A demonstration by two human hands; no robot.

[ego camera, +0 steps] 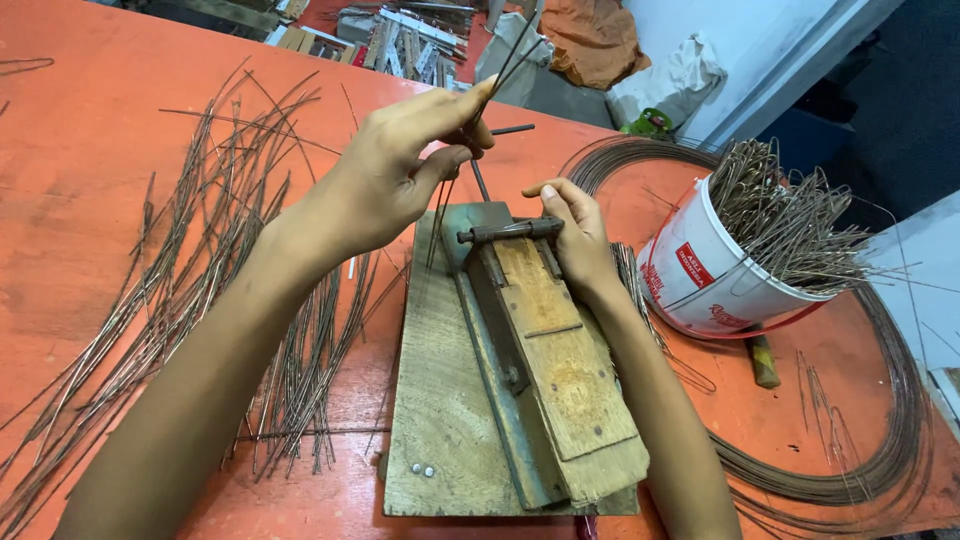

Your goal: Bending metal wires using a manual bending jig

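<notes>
My left hand pinches a small bunch of thin straight wires between thumb and fingers, holding them upright above the far end of a wooden bending jig. The jig has a metal bar and a roller across its top. My right hand rests on the right side of that roller end, fingers curled against it, thumb up. A short metal lever rod sticks out behind the left hand.
Many cut straight wires lie spread on the orange table at the left. A white bucket full of bent wire pieces tilts at the right, inside a large coil of wire. Clutter and cloth lie at the far edge.
</notes>
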